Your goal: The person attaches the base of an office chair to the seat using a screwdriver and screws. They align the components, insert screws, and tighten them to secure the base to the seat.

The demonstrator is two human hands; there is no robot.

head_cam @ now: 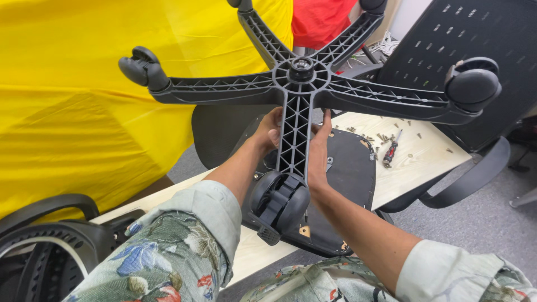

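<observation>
A black five-arm chair base is held up in the air above the tabletop, underside ribs turned toward the camera, hub at the centre. The near arm of the base is gripped on both sides: the left hand is wrapped on its left edge with fingers clenched on the rib, the right hand is pressed along its right edge with fingers closed round it. A caster is seen at the end of that near arm, just below the hands. Another caster is fitted on the left arm and a third caster on the right arm; the two far arms are cut off at the top edge. Behind the base and under the hands a black seat pan is laid on the tabletop, overhanging the near edge. A red-handled screwdriver and scattered screws are lying on the tabletop to the right of the seat pan. A perforated black backrest is leaned at far right, with an armrest curving below it. A yellow sheet fills the left background; a red cloth is seen at the top. Another black chair part is at bottom left. Floral sleeves are worn on both forearms.
</observation>
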